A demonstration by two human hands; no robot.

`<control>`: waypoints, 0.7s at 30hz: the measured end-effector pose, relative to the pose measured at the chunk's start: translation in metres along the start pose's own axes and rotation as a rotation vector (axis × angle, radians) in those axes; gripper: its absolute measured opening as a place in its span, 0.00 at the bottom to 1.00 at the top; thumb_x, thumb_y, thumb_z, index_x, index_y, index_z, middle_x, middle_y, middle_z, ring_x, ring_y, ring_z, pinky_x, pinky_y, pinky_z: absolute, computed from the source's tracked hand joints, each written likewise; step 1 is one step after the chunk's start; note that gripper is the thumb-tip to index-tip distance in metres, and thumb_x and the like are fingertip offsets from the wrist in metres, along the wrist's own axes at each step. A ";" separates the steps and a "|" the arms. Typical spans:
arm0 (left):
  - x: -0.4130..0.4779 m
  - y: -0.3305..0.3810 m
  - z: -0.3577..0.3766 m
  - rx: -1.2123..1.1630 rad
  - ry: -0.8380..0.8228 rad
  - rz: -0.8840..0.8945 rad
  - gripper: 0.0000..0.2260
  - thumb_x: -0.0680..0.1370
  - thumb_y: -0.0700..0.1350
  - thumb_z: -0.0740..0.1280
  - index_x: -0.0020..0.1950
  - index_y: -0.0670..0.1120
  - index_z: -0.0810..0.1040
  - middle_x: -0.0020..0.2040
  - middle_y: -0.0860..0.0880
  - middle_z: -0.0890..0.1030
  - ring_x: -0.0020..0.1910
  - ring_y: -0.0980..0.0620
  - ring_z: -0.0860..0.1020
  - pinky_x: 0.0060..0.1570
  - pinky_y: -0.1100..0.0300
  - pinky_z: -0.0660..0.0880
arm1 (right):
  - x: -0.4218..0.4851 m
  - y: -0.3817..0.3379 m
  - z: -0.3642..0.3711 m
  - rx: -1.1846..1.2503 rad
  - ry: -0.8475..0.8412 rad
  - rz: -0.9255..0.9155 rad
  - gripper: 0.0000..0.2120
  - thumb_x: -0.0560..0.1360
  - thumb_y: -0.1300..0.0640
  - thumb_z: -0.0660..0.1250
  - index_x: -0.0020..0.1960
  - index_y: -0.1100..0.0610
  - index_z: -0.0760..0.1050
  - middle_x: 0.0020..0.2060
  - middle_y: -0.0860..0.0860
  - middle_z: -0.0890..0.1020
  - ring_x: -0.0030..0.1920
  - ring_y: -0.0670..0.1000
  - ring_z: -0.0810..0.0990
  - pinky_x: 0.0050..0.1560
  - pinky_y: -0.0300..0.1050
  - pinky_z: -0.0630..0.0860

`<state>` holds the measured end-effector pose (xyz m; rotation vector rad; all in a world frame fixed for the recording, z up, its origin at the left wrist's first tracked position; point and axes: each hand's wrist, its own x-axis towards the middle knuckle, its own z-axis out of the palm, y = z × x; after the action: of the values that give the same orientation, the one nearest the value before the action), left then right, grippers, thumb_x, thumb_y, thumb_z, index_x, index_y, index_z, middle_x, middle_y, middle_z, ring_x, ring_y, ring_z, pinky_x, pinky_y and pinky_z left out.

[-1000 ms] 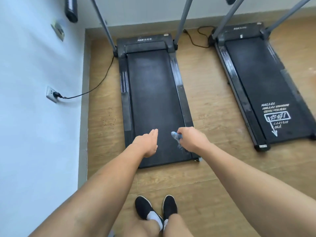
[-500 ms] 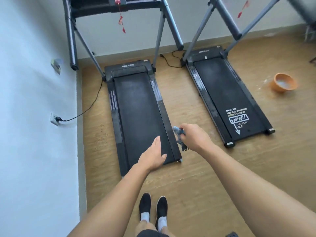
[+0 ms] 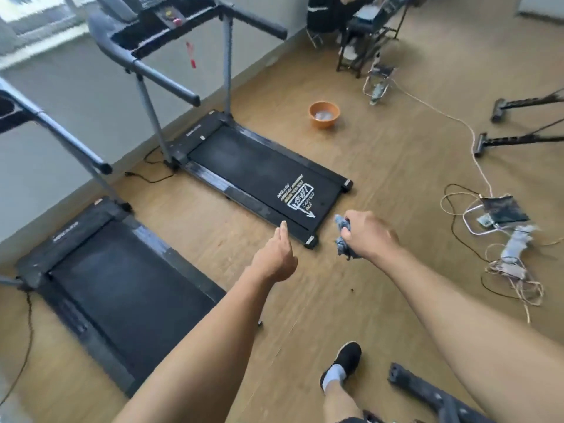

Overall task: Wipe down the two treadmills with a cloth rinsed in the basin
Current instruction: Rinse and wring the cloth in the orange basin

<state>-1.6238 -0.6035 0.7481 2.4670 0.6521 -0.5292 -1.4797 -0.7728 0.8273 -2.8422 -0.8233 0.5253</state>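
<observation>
The right grip (image 3: 369, 236) holds the cloth (image 3: 342, 241) bunched, tail hanging toward the floor (image 3: 396, 166).

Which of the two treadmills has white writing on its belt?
The far treadmill, nearer the orange basin: white lettering and an arrow near its rear end. The near treadmill has a plain black belt.

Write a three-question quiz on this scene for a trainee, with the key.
1. Multiple choice: which hand grips the blue cloth? A) left B) right C) neither
2. True or false: the orange basin stands on a treadmill belt.
3. Fill in: the treadmill with white lettering is the one ___ to the basin (nearer or farther).

Key:
1. B: the right hand has its fingers curled round it.
2. False: it stands on the floor.
3. nearer
</observation>
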 end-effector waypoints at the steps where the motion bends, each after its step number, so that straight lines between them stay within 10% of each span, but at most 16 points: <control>1: 0.029 0.032 -0.005 0.040 -0.003 0.051 0.40 0.83 0.46 0.61 0.85 0.42 0.36 0.87 0.44 0.45 0.83 0.41 0.59 0.77 0.43 0.66 | 0.018 0.033 -0.015 -0.013 0.035 0.049 0.07 0.80 0.52 0.62 0.54 0.54 0.75 0.50 0.56 0.81 0.51 0.61 0.82 0.45 0.48 0.73; 5: 0.133 0.149 -0.028 0.149 -0.033 0.121 0.39 0.82 0.43 0.61 0.86 0.45 0.39 0.87 0.48 0.47 0.82 0.43 0.61 0.77 0.43 0.66 | 0.083 0.150 -0.077 -0.009 0.149 0.189 0.06 0.81 0.55 0.63 0.54 0.55 0.76 0.45 0.53 0.81 0.41 0.58 0.77 0.34 0.43 0.66; 12: 0.272 0.290 -0.077 0.322 -0.101 0.201 0.27 0.83 0.47 0.63 0.80 0.41 0.61 0.75 0.41 0.73 0.72 0.39 0.74 0.65 0.48 0.72 | 0.176 0.277 -0.165 -0.017 0.227 0.225 0.10 0.81 0.51 0.63 0.57 0.56 0.77 0.50 0.56 0.84 0.49 0.60 0.83 0.41 0.47 0.68; 21: 0.493 0.389 -0.140 0.222 -0.097 0.204 0.14 0.81 0.42 0.60 0.64 0.46 0.79 0.60 0.44 0.83 0.58 0.41 0.81 0.51 0.56 0.74 | 0.409 0.343 -0.233 -0.066 0.134 0.160 0.08 0.81 0.52 0.62 0.55 0.55 0.76 0.50 0.54 0.83 0.43 0.58 0.77 0.41 0.46 0.68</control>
<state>-0.9821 -0.6458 0.7699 2.6552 0.3122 -0.6665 -0.9027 -0.8480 0.8477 -2.9814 -0.6050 0.3266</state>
